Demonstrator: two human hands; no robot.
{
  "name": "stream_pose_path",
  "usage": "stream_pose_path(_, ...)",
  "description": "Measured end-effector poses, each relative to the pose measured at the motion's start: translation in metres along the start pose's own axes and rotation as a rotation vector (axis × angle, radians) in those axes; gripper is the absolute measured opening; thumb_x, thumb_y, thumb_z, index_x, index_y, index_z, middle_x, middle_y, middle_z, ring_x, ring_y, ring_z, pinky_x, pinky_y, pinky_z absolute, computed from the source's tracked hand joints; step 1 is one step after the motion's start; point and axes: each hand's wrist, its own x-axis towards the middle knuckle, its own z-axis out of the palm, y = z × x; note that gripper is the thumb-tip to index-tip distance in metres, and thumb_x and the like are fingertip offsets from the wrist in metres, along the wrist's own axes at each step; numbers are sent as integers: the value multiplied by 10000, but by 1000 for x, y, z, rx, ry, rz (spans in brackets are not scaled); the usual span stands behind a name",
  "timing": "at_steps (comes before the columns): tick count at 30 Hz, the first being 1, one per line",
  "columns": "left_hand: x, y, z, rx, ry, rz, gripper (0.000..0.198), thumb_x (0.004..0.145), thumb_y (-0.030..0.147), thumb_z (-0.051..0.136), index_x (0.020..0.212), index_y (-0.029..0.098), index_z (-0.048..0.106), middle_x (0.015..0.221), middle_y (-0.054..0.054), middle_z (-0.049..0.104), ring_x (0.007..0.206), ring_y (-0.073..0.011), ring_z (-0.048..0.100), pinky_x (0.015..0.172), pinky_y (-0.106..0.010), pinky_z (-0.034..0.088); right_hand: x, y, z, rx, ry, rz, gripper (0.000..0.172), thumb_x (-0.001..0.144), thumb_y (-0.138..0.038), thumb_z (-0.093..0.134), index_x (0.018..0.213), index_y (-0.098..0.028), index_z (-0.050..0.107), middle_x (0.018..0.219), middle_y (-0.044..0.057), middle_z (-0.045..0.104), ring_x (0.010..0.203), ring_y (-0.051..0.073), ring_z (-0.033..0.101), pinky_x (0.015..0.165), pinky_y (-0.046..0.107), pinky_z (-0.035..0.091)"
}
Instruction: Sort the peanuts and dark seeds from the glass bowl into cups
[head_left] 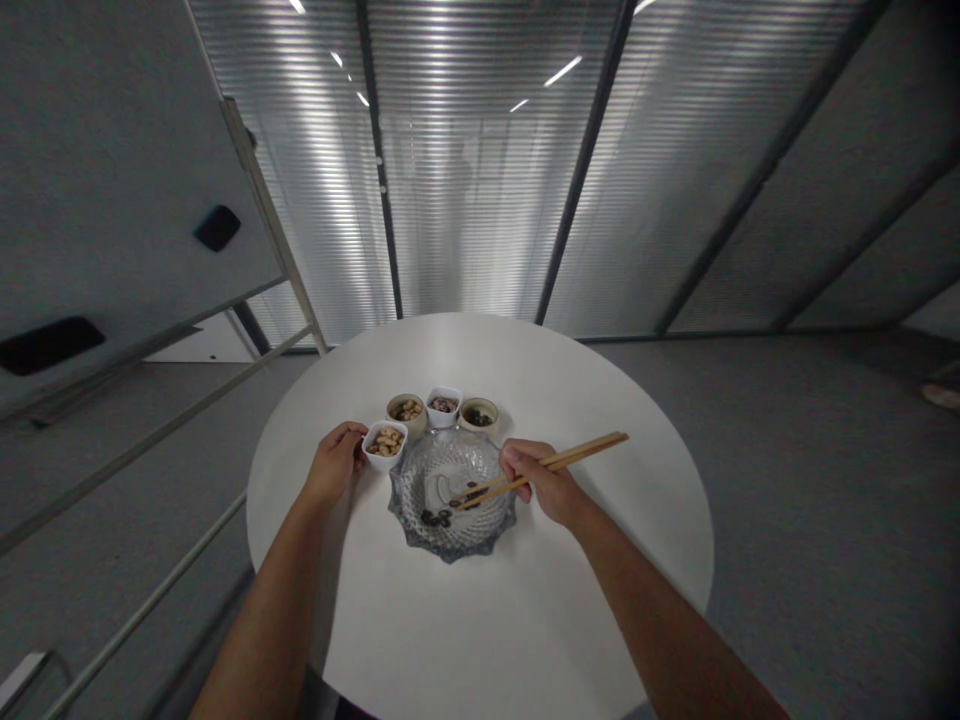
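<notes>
My right hand [546, 478] grips a pair of wooden chopsticks [574, 452]. Their tips are down inside a scalloped clear glass bowl [450, 548], by several small dark pieces [436, 518] that look like seeds or beans. Whether the tips pinch one is too small to tell. At the bowl's far left, my left hand [337, 465] has its fingers curled against the side of a small white bowl [384, 462], which holds pale nuts [386, 441]. The fingertips are partly hidden there.
Behind the glass bowl stand a beige cup [417, 424] of light-brown nuts, a white cup [444, 419] of speckled beans and another beige cup [489, 427] with dark pieces. All are on a round white table [480, 640]. A metal-framed rack [281, 235] is at left.
</notes>
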Motion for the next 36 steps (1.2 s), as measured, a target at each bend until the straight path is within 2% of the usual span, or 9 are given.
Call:
stream_pose_path(4,0,-1,0,6,1,5,224,716,382,630,787,171,656,485,45,497,387,-110,425,400,-237,280,1,0,2,-13,-6,20,534,892,-642,573,596,-202,513,468,-57,408,394,90,349,394,222,251)
stream_pose_path(10,0,-2,-1,1,-5,11,234,724,396,627,789,173,651,495,42,510,388,-111,430,405,-240,285,1,-2,9,-38,68,86,528,905,-657,518,611,-220,483,423,-75,358,360,89,300,366,221,218)
stream_pose_path(20,1,-2,-1,4,-18,15,221,725,387,618,781,176,653,497,36,522,388,-113,426,406,-242,275,0,-3,12,-67,134,102,539,912,-675,460,610,-230,495,395,-66,367,353,104,316,358,229,251)
stream_pose_path(24,0,-1,0,-7,-13,15,223,713,385,629,776,172,651,492,38,518,387,-111,423,403,-238,281,0,0,10,-80,169,77,570,910,-710,452,607,-230,501,387,-60,378,350,110,337,362,234,268)
stream_pose_path(29,0,0,-1,-10,-11,0,221,717,385,627,778,174,648,484,36,517,384,-112,421,395,-234,282,2,-1,8,-47,291,4,624,903,-768,442,594,-229,512,372,-54,377,334,113,341,361,246,273)
stream_pose_path(36,-1,1,-1,-8,-21,6,220,721,385,628,783,176,655,511,27,541,398,-113,429,402,-238,292,1,-2,1,-82,441,-108,612,959,-725,416,615,-230,525,391,-39,432,355,129,406,392,261,322)
